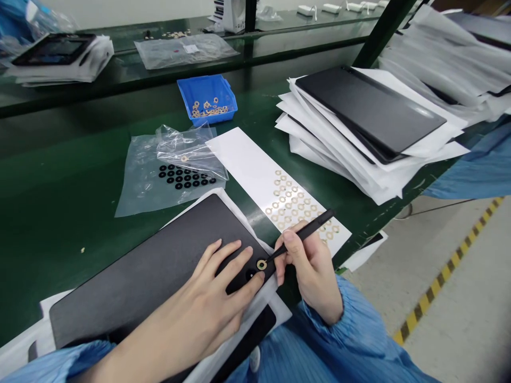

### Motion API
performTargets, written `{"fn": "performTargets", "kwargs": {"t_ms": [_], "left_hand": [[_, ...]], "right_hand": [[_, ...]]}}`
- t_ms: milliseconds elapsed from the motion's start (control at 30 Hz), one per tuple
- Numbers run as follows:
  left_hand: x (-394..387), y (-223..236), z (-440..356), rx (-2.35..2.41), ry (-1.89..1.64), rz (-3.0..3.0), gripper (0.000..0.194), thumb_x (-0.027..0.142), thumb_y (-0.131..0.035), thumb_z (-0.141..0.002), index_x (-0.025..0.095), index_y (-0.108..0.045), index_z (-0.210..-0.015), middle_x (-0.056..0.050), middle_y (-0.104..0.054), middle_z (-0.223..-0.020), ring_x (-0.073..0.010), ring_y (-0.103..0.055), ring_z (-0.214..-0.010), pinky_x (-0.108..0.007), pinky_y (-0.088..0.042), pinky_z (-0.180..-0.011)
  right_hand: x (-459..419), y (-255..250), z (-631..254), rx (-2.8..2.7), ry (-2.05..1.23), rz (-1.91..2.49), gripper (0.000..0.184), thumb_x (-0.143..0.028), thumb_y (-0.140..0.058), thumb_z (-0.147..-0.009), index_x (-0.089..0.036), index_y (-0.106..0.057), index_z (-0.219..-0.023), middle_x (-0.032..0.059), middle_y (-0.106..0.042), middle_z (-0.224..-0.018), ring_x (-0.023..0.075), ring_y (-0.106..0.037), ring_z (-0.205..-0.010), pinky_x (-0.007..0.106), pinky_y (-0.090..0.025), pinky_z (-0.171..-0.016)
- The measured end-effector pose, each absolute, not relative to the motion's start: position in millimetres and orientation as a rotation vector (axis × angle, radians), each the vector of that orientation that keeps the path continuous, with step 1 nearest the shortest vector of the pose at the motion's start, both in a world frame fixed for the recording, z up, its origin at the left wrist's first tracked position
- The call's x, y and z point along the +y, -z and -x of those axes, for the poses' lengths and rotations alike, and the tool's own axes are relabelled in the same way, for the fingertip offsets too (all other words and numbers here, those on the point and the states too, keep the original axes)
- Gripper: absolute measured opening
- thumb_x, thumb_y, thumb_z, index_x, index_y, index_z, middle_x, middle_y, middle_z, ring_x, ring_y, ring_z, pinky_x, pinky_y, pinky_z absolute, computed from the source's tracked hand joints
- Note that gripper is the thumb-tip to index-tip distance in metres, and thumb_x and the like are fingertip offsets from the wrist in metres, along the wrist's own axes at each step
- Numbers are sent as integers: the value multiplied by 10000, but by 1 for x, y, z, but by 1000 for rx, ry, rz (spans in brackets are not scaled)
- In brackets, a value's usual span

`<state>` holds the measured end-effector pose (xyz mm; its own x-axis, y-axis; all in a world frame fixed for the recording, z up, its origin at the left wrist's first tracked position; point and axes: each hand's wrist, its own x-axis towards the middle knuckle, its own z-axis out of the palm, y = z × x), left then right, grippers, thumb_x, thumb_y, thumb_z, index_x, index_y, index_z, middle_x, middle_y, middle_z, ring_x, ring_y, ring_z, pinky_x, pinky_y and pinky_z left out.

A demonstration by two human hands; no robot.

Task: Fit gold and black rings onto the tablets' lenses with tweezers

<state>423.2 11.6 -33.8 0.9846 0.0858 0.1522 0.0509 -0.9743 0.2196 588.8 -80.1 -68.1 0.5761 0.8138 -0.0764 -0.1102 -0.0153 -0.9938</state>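
A dark grey tablet back cover [147, 271] lies in front of me on white paper sheets. My left hand [215, 292] rests on it, fingers spread, with nothing in its grasp. My right hand [307, 260] grips black tweezers [305, 231], whose tips touch a small gold ring [261, 264] at the cover's corner. Beside that ring sits a dark round camera opening [250, 274], partly covered by a left finger. Just beyond my right hand is a white sheet [243, 159] carrying rows of similar gold rings [293, 194].
Clear plastic bags [139, 159] with black rings [186, 178] lie behind the cover. A blue bin [207, 85] holds loose gold pieces. Stacked covers and paper [371, 117] stand at right, and another stack [59, 58] sits on the far-left shelf.
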Motion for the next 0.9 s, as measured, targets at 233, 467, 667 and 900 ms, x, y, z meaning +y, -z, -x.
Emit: {"fn": "performTargets", "kwargs": {"t_ms": [233,467,667,900], "left_hand": [[12,34,-424,79,-253,-2919,425,51,-405,-845,169,-550,-1227,-134,-525,-1234,-336,-411,-1215,-583,-433,-947],[12,36,-423,105,-257,-2918,444,61,-405,-843,198,-536,-1245,-111,-511,-1262,-318,-392,-1238,-568,-411,-983],[11,33,-423,73,-219,-2945,427,57,-409,-840,175,-543,-1228,-136,-524,-1234,-342,-432,-1197,-582,-454,-919],[11,36,-423,94,-205,-2948,425,92,-408,-863,179,-506,-1268,-121,-513,-1262,-334,-413,-1211,-570,-429,-950]], "right_hand": [[-80,63,-589,-712,-776,1420,339,-488,-492,-897,-193,-446,-735,-69,-489,-418,84,-482,-294,168,-412,-307],[-82,63,-590,-739,-766,1441,326,-476,-471,-910,-193,-448,-750,-72,-483,-420,88,-487,-304,178,-421,-326],[-82,63,-589,-807,-713,1476,301,-441,-456,-924,-192,-448,-756,-72,-473,-418,93,-487,-308,195,-420,-342],[-84,58,-588,-960,-538,1558,222,-297,-419,-948,-205,-455,-749,-71,-474,-414,97,-493,-325,206,-425,-369]]}}
